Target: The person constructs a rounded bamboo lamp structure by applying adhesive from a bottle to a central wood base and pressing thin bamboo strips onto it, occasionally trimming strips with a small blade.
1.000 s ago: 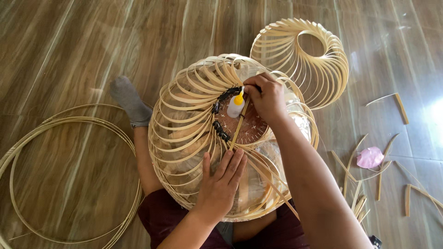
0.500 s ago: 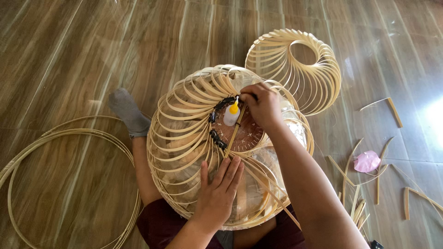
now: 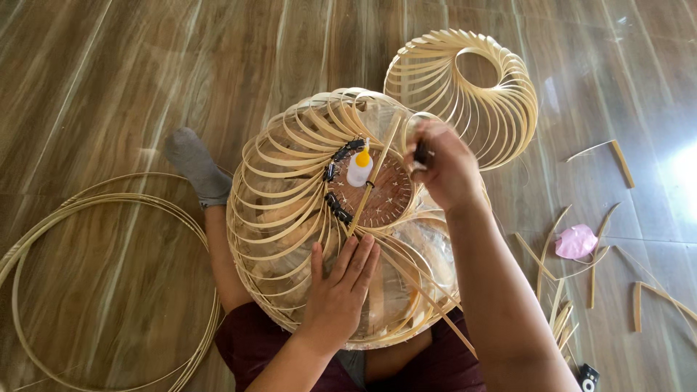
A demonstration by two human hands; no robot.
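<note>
Your left hand (image 3: 340,290) lies flat with the fingers spread, palm down on the near side of the bamboo lampshade (image 3: 290,225) that sits in your lap; it presses on the strips and grips nothing. The fingertips reach just up to the lower end of a loose bamboo strip (image 3: 372,181) that runs slantwise across the round wooden disc (image 3: 383,194) at the middle of the shade.

Your right hand (image 3: 443,170) is curled shut over the far right edge of that disc, pinching a small dark thing (image 3: 420,154); what it is cannot be made out. A small glue bottle (image 3: 359,168) with a yellow tip stands on the disc, just left of that hand and apart from it. Black clips (image 3: 337,181) line the disc's left rim.

A second finished lampshade (image 3: 465,87) lies on the wooden floor (image 3: 109,87) beyond, bamboo hoops (image 3: 109,283) lie to your left, and loose strips (image 3: 595,254) and a pink scrap (image 3: 576,241) to your right.
</note>
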